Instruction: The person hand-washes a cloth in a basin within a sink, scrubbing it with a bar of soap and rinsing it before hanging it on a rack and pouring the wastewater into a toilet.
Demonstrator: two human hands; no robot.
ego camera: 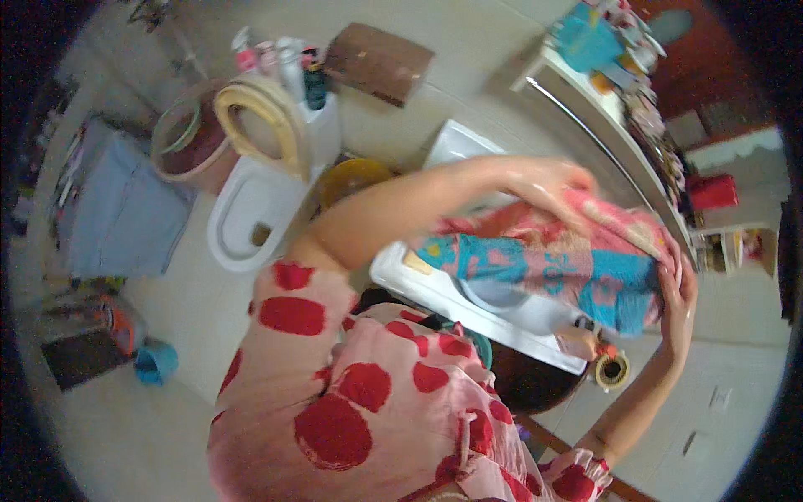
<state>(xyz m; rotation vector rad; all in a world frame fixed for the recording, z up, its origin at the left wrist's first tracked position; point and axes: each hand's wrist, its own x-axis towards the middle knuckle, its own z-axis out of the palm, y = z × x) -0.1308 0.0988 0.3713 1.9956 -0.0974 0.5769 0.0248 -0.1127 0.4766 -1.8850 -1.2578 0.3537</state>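
Note:
A pink and blue patterned towel (558,270) stretches between my hands over a white sink (433,285). My left hand (552,182) grips its bunched pink upper part, slightly blurred. At the towel's right end, my right hand (680,285) is closed on the edge, fingers over the fabric. The towel hides much of the basin. A bar-like beige thing (417,262) lies on the sink's left rim, and a peach-coloured thing (576,342) sits at its lower right corner.
To the left stand a white toilet (229,219) with a raised cream seat (257,125), a pinkish tub (201,160) and a blue-grey covered object (125,207). Bottles (313,85) crowd the tank. A cluttered shelf (602,94) curves along the upper right. A round-holed roll-like thing (611,371) is beside the sink.

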